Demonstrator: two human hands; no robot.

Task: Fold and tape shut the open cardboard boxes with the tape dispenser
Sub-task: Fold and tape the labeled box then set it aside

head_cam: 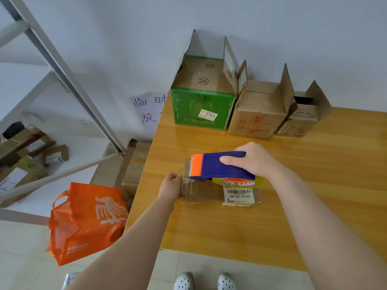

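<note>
A small flat cardboard box (206, 193) with a barcode label lies in the middle of the wooden table (293, 185). My right hand (251, 159) grips the blue and orange tape dispenser (217, 166), held on top of the box with its orange blade end pointing left. My left hand (171, 186) holds the box's left end, fingers curled over the clear tape there. Three open boxes stand at the back: a green box (202, 108), a brown box (258, 117) and a smaller brown box (301, 120), all with flaps up.
A white metal shelf (62, 65) with parcels stands at the left. An orange bag (88, 218) and a taped carton (134, 164) sit on the floor beside the table's left edge. A white wall is close behind the boxes. My shoes (205, 281) show below the table's front edge.
</note>
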